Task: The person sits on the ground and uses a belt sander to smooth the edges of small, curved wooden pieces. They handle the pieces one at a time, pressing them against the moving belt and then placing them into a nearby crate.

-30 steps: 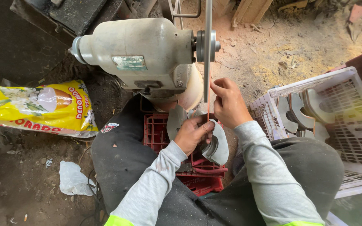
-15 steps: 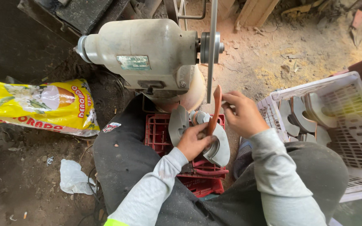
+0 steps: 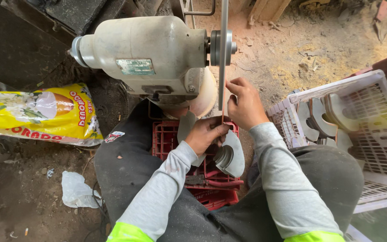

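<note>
Hands meet just below a bench motor (image 3: pixel 148 58), at about 6 o'clock from its spindle. The left hand (image 3: pixel 207 134) has its fingers curled tight around a grey curved metal piece (image 3: pixel 231 154), which sits over a red crate (image 3: pixel 171 139). The piece's long axis runs from roughly 11 o'clock, where one end shows past the knuckles, down to 5 o'clock, its hollow half-round side turned toward 8 o'clock. The right hand (image 3: pixel 245 105) is at 1 o'clock from the left one, fingers pinched narrow on a thin reddish strip (image 3: pixel 223 117) that stands nearly upright, 12 to 6 o'clock, beside the vertical belt (image 3: pixel 223 54). At 3 o'clock a white crate (image 3: pixel 381 134) holds similar grey pieces (image 3: pixel 319 118). A yellow bag (image 3: pixel 32 114) lies at 9 o'clock.
</note>
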